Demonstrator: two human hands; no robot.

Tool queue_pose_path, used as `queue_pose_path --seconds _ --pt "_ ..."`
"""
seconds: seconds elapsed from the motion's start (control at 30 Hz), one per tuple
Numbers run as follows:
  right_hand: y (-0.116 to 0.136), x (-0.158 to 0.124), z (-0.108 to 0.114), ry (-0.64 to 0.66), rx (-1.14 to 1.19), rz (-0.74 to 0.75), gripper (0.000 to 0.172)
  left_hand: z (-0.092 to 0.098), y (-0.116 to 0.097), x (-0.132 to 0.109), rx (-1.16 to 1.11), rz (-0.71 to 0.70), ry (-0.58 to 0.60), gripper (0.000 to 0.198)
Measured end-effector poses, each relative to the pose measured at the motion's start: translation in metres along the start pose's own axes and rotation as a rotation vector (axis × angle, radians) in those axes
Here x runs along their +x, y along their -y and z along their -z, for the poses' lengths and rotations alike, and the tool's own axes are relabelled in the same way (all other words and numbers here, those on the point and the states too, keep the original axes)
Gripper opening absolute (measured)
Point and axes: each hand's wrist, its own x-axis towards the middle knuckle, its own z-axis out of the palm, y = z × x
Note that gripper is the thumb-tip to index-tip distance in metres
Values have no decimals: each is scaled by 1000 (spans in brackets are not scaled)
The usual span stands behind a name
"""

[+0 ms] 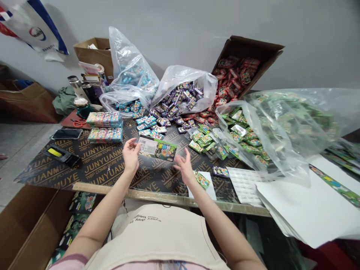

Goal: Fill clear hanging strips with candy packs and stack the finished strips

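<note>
My left hand (131, 153) holds the left end of a flat printed box (157, 148), thumb and fingers pinched on its white label. The box hangs just above the dark plywood table (107, 165). My right hand (184, 165) hovers to the right of the box with its fingers spread and nothing in them. A small green packet (201, 179) lies on a white card just right of that hand.
Several clear plastic bags of small packets crowd the back and right: blue (131, 80), purple (182, 93), green (275, 123). A cardboard box of red packets (239, 75) leans behind. Two stacks of filled boxes (105, 127), a phone (66, 134) and a black tool (62, 155) lie left. White sheets (303, 206) lie right.
</note>
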Motion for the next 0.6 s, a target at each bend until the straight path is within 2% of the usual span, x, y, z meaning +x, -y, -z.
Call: queue_pose_path --seconds 0.07,0.17,0.2,0.27,0.37,0.43,0.53,0.6 --pt "-4 -4 -4 52 107 -31 99 6 11 -8 -40 99 -4 48" --pt "7 -3 -6 -18 104 123 99 15 22 -26 83 174 61 65" --pt "14 -1 -5 -8 48 185 98 17 23 -30 178 142 79 69" --pt "28 2 -2 120 -110 281 96 19 18 -33 390 6 142 70" --pt "41 5 -3 381 -360 370 93 11 1 -27 537 -193 383 57" --pt "39 5 -7 448 -466 454 88 2 -10 -23 520 -258 564 40" --pt "22 3 -12 339 -534 658 76 -9 -17 -19 522 -304 659 11" --pt "8 -1 -12 227 -575 805 62 -12 -15 -18 542 -319 670 6"
